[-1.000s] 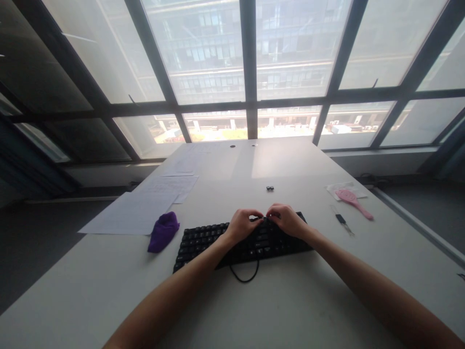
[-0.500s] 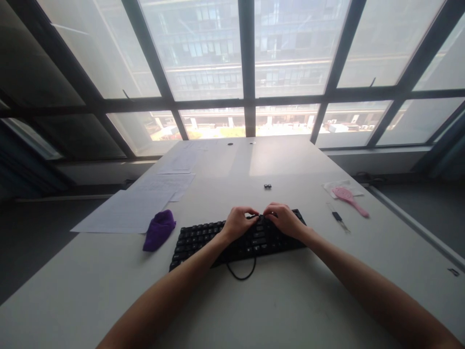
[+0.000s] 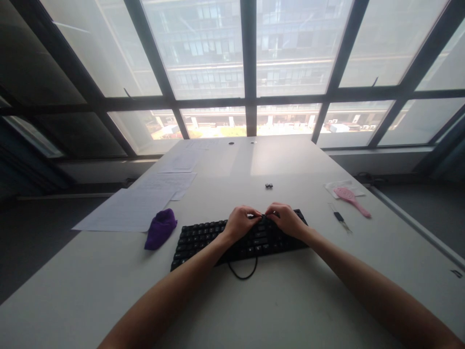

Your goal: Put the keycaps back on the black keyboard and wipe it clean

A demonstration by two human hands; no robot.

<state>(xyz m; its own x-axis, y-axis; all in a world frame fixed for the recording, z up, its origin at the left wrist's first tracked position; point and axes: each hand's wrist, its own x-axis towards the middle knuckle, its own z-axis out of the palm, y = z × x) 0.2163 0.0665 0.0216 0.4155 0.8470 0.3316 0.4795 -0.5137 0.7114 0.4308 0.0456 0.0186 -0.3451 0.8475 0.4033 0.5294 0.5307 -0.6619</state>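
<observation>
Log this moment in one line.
left hand: at keyboard; right hand: at keyboard, beside left; left side: purple cloth; right side: pink handled item

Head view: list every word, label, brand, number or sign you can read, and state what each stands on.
No text can be read with certainty.
Black rectangular keyboard: pale key markings, too small and blurred to read.
White rectangular paper sheets: faint marks, too blurred to read.

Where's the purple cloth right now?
In the head view, the purple cloth lies left of the black keyboard, by the near end of the white papers.
</observation>
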